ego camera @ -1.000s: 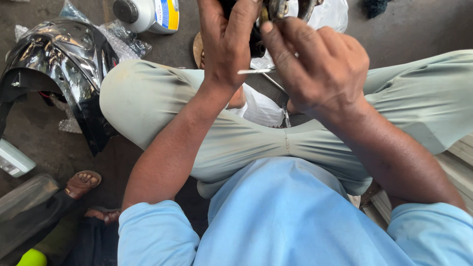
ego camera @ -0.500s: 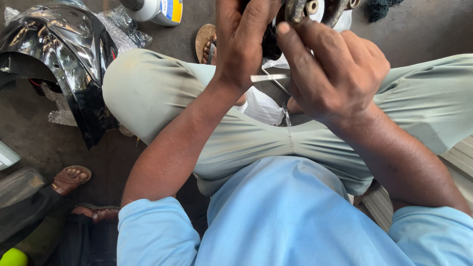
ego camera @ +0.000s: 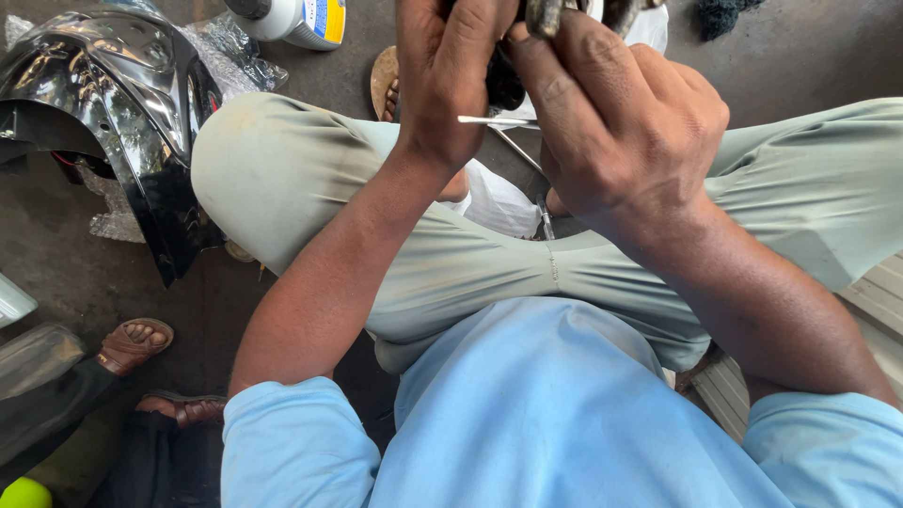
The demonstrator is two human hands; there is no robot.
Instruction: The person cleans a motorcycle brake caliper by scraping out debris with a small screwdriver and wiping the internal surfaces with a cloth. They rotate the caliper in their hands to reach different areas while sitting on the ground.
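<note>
both hands working a dark part

head view: i am gripping a dark metal part (ego camera: 550, 14) at the top edge with my left hand (ego camera: 447, 80) and right hand (ego camera: 625, 122), both closed tight, steadying the thin rod (ego camera: 494, 120) between them, above my knees.

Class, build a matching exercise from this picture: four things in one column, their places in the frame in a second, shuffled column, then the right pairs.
Things:
1. glossy black cover
2. white bottle
3. sandalled foot
4. dark tuft

Places:
A. top right corner
B. lower left, on the floor
C. upper left, beside the knee
D. top edge, left of the hands

Pairs: 1-C, 2-D, 3-B, 4-A
</note>
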